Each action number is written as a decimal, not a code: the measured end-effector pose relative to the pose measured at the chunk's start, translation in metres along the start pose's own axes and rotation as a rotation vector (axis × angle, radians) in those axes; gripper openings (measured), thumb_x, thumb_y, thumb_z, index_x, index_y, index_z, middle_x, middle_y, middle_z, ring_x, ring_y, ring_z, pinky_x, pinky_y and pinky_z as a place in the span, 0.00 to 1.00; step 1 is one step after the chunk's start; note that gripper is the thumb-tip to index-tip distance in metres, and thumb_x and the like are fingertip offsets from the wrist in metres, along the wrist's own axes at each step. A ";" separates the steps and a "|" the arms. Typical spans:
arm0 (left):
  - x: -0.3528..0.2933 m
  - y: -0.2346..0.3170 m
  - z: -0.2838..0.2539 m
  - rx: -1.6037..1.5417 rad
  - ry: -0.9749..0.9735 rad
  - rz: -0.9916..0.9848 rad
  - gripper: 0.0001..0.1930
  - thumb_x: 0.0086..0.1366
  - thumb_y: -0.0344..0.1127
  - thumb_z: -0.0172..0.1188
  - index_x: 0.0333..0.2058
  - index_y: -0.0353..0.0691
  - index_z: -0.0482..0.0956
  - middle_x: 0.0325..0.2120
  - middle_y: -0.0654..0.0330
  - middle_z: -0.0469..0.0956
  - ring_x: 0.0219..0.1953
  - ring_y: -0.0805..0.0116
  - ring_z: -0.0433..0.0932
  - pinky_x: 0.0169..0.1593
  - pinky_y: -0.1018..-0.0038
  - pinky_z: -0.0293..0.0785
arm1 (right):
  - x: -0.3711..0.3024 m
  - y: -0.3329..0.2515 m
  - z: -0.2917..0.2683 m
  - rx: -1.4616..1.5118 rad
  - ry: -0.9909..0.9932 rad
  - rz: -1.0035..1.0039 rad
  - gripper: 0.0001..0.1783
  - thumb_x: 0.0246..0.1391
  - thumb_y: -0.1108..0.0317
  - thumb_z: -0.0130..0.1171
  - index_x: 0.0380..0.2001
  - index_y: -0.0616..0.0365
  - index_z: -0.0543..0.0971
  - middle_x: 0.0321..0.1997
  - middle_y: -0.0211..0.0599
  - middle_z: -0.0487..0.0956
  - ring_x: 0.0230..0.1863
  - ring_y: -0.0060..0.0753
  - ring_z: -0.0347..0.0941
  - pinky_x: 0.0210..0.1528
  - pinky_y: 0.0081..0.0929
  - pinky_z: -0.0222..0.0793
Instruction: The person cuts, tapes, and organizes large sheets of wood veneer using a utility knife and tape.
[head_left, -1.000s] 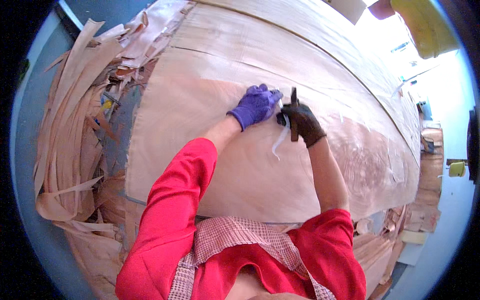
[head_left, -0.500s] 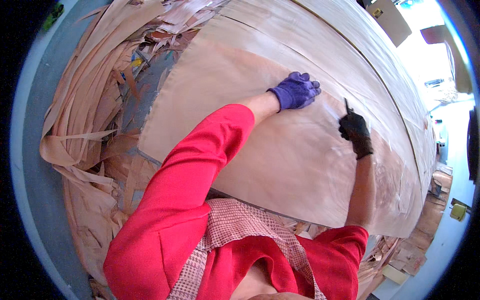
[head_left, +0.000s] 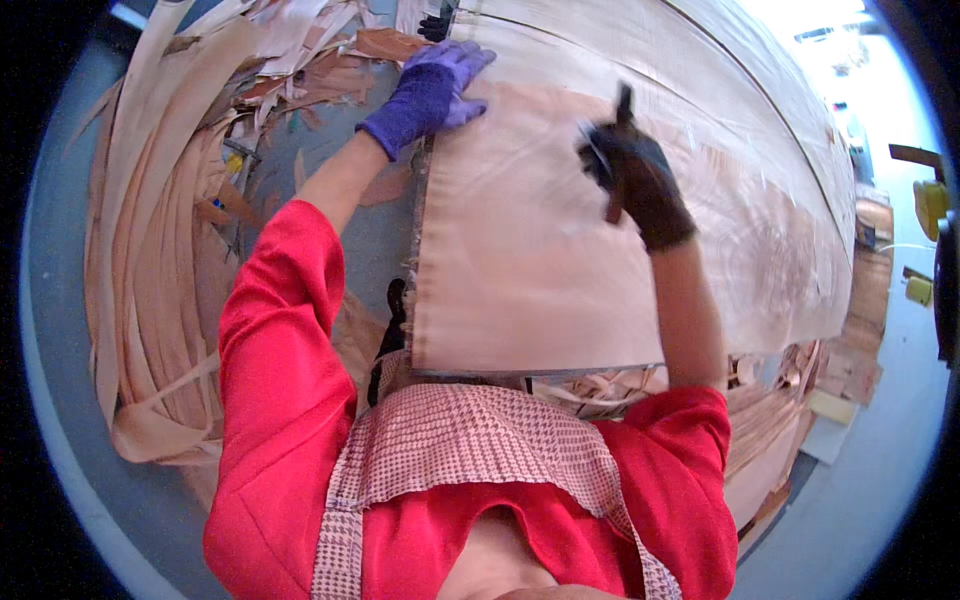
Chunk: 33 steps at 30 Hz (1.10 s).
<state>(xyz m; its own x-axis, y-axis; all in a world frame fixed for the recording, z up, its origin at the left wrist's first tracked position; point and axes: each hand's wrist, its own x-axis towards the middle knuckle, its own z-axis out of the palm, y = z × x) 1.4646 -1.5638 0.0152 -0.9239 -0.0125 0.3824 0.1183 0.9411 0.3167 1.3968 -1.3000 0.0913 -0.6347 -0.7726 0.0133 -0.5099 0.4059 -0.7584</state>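
Observation:
My left hand (head_left: 425, 95), in a purple glove, lies with fingers spread over the left edge of a large pale wood veneer sheet (head_left: 530, 260). The sheet lies on a broad stack. Above its middle is my right hand (head_left: 635, 180) in a dark glove, blurred by motion. Its fingers are curled round a slim dark tool (head_left: 625, 103) that sticks up from the fist; blur hides its exact kind. Farther back, paler veneer sheets (head_left: 590, 40) with a long dark seam cover the stack.
Long veneer strips (head_left: 150, 260) are heaped on the floor at left, with broken scraps (head_left: 330, 80) behind. More strips (head_left: 760, 430) lie at the near right. At the stack's far left corner is a black shape (head_left: 433, 27), perhaps gloved fingers.
My left hand has moved left and away from me, from the sheet's middle to its left edge. My right hand has moved left and farther out, and my view has shifted.

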 end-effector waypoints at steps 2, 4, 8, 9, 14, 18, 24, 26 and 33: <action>-0.007 -0.020 0.001 -0.108 0.075 0.023 0.30 0.47 0.43 0.59 0.51 0.43 0.65 0.50 0.52 0.65 0.53 0.54 0.63 0.56 0.63 0.58 | 0.044 -0.034 0.042 0.529 0.150 0.235 0.12 0.51 0.62 0.50 0.25 0.61 0.74 0.21 0.33 0.76 0.16 0.24 0.69 0.21 0.23 0.66; -0.009 -0.029 0.013 -0.266 0.153 0.055 0.27 0.47 0.39 0.60 0.48 0.44 0.66 0.48 0.54 0.67 0.51 0.56 0.65 0.53 0.65 0.62 | 0.073 -0.026 0.069 0.781 0.125 0.307 0.14 0.51 0.62 0.50 0.24 0.63 0.75 0.22 0.33 0.76 0.20 0.23 0.71 0.24 0.19 0.66; -0.006 -0.024 0.011 -0.468 0.089 -0.038 0.24 0.49 0.33 0.58 0.48 0.41 0.67 0.48 0.53 0.67 0.51 0.57 0.66 0.54 0.68 0.62 | 0.072 0.029 0.100 0.248 0.038 -0.002 0.08 0.36 0.66 0.60 0.23 0.57 0.76 0.24 0.36 0.77 0.23 0.34 0.73 0.27 0.24 0.68; -0.009 -0.028 0.011 -0.496 0.122 -0.035 0.23 0.50 0.31 0.57 0.47 0.41 0.68 0.48 0.53 0.68 0.50 0.57 0.67 0.54 0.68 0.62 | 0.073 0.025 0.103 0.093 0.006 -0.052 0.09 0.34 0.67 0.61 0.23 0.56 0.77 0.24 0.37 0.78 0.24 0.36 0.73 0.27 0.25 0.68; -0.009 -0.031 0.014 -0.231 0.180 0.250 0.16 0.52 0.30 0.52 0.42 0.45 0.72 0.44 0.56 0.71 0.46 0.56 0.70 0.48 0.65 0.67 | 0.070 -0.012 0.099 -0.478 -0.049 -0.177 0.11 0.28 0.68 0.64 0.22 0.53 0.77 0.24 0.39 0.77 0.25 0.41 0.74 0.29 0.29 0.69; -0.010 -0.034 0.012 0.148 0.076 0.365 0.16 0.55 0.33 0.46 0.43 0.49 0.72 0.47 0.60 0.70 0.48 0.54 0.69 0.48 0.63 0.67 | 0.067 -0.008 0.099 -0.410 0.015 -0.303 0.08 0.31 0.66 0.63 0.21 0.53 0.78 0.22 0.38 0.77 0.24 0.40 0.74 0.27 0.30 0.69; -0.006 -0.042 0.008 0.295 -0.023 0.418 0.18 0.55 0.33 0.45 0.47 0.47 0.69 0.48 0.57 0.68 0.49 0.51 0.68 0.47 0.62 0.67 | 0.064 -0.023 0.100 0.280 0.049 0.437 0.13 0.44 0.64 0.51 0.17 0.65 0.75 0.14 0.42 0.74 0.15 0.32 0.72 0.21 0.28 0.68; -0.006 -0.039 0.005 0.292 -0.110 0.427 0.19 0.56 0.32 0.44 0.48 0.45 0.67 0.49 0.55 0.67 0.49 0.50 0.68 0.48 0.60 0.67 | 0.065 -0.037 0.086 0.055 0.007 0.502 0.14 0.45 0.63 0.51 0.17 0.64 0.75 0.14 0.41 0.75 0.15 0.31 0.72 0.21 0.28 0.69; 0.000 -0.025 0.002 0.270 -0.150 0.480 0.20 0.55 0.33 0.43 0.49 0.41 0.66 0.49 0.51 0.67 0.45 0.46 0.71 0.43 0.59 0.69 | 0.060 -0.031 0.053 -0.143 -0.078 0.606 0.09 0.48 0.67 0.51 0.22 0.62 0.75 0.14 0.36 0.73 0.14 0.25 0.70 0.15 0.22 0.66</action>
<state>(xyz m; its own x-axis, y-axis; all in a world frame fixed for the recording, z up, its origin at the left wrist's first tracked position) 1.4613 -1.5867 0.0058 -0.8334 0.4675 0.2946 0.4589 0.8826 -0.1024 1.4053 -1.3850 0.0808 -0.7937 -0.4164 -0.4434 -0.1493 0.8400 -0.5216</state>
